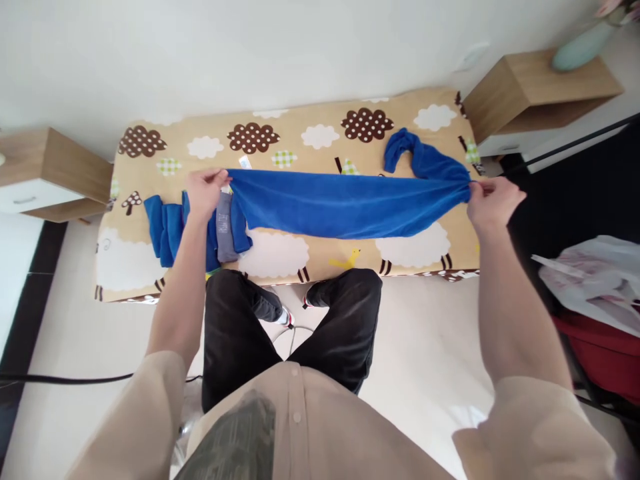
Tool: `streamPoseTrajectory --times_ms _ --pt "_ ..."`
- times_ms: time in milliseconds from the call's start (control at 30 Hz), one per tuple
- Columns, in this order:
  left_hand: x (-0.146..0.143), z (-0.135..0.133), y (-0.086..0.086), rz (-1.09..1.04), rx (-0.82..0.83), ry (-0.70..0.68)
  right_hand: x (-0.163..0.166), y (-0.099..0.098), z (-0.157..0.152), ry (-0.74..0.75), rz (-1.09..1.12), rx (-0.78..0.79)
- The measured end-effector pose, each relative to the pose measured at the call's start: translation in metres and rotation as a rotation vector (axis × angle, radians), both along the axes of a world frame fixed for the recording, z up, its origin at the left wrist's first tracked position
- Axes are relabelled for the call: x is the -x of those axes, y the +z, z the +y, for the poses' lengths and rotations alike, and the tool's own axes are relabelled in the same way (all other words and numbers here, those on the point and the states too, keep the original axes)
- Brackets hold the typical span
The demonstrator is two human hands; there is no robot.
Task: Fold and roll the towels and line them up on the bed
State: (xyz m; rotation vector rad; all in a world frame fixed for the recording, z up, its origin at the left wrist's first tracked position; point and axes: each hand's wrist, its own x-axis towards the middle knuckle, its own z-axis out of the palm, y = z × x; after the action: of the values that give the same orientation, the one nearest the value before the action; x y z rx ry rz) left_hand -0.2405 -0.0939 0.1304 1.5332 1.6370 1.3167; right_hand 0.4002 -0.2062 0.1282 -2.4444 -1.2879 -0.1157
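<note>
A long blue towel (345,203) is stretched out sideways above a bed covered in a tan sheet with sheep and tree prints (280,140). My left hand (204,190) pinches the towel's left end near a small white tag. My right hand (493,200) grips the bunched right end, and a loose blue tail curls up behind it. Both arms are spread wide and the towel sags a little in the middle.
Folded blue cloth and a grey piece (200,230) lie on the bed below my left hand. Wooden bedside shelves stand at the left (55,173) and right (535,90), the right one bearing a pale vase (580,47). A white plastic bag (595,280) lies over something red at right.
</note>
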Motion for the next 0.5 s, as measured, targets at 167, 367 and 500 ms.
streamPoseTrajectory --times_ms 167,367,500 --pt "-0.003 0.011 0.010 0.026 -0.341 -0.038 -0.004 -0.007 0.023 0.047 0.044 -0.294" --pt "-0.006 -0.026 -0.042 0.140 -0.081 -0.016 -0.005 -0.079 0.011 -0.054 0.367 -0.569" --pt "-0.005 -0.056 -0.110 0.237 0.125 -0.099 0.007 -0.143 -0.010 -0.307 0.601 -0.518"
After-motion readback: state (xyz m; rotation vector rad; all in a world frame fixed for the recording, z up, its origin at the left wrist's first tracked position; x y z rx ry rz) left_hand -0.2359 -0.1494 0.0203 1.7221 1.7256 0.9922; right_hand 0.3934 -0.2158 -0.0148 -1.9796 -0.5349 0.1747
